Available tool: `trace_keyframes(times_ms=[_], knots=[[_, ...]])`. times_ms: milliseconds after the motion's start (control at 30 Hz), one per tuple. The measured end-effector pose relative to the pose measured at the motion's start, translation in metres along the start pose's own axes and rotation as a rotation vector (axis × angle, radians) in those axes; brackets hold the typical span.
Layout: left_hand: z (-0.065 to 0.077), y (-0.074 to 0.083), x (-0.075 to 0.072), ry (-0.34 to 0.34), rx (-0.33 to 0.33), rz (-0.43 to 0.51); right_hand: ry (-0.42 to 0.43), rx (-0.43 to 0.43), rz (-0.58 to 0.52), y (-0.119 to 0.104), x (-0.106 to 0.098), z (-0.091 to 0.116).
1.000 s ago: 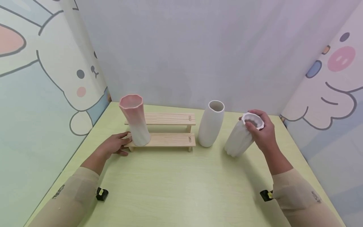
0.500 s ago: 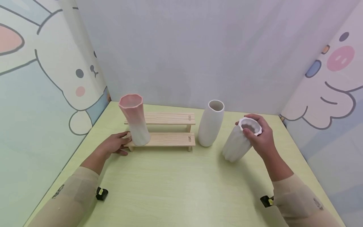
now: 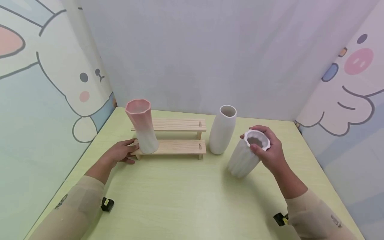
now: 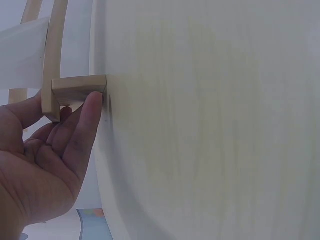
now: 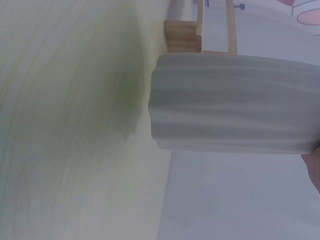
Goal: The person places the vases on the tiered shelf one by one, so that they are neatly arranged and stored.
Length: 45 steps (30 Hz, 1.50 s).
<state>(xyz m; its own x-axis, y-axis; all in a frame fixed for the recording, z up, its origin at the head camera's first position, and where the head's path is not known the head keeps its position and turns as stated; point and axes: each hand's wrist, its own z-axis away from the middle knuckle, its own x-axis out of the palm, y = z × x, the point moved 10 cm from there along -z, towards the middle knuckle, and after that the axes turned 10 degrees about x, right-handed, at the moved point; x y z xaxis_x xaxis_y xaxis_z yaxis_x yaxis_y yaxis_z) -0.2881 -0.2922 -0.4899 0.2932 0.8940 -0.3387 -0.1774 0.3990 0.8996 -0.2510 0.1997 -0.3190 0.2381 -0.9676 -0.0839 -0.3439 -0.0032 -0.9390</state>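
My right hand (image 3: pixel 269 150) grips a white fluted vase (image 3: pixel 244 160) near its scalloped rim, with the thumb at the opening. The vase tilts, its base towards the lower left; whether the base touches the table I cannot tell. In the right wrist view the vase's ribbed side (image 5: pixel 230 105) fills the middle. My left hand (image 3: pixel 120 152) pinches the left end of a two-step wooden stand (image 3: pixel 180 146); the left wrist view shows its fingers under the board (image 4: pixel 52 65). On the lower step stands a pink-and-white vase (image 3: pixel 145 130), beside that hand.
A smooth white vase (image 3: pixel 222 131) stands on the table between the stand and the fluted vase. The pale yellow-green table (image 3: pixel 180 200) extends in front of the stand. A grey-white backdrop (image 3: pixel 195 60) and cartoon-printed side panels enclose the table.
My right hand has carried the fluted vase leftward and closer to me. The left hand, the stand and the other two vases have stayed in place.
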Motion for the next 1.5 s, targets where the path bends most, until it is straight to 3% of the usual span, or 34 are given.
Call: trace_keyframes(times_ms=[233,467,900,1500], knots=[[0.000,0.000,0.000,0.005,-0.005,-0.001,-0.097,-0.114,-0.045,-0.011,0.022,0.001],[-0.001,-0.001,0.000,0.007,-0.005,0.003,-0.140,-0.154,-0.055,-0.017,0.039,-0.002],[-0.004,-0.003,0.000,0.000,0.003,0.005,-0.155,-0.077,-0.005,-0.009,0.062,-0.017],[-0.005,-0.007,-0.003,0.009,-0.017,0.001,-0.123,-0.051,0.024,-0.011,0.077,-0.041]])
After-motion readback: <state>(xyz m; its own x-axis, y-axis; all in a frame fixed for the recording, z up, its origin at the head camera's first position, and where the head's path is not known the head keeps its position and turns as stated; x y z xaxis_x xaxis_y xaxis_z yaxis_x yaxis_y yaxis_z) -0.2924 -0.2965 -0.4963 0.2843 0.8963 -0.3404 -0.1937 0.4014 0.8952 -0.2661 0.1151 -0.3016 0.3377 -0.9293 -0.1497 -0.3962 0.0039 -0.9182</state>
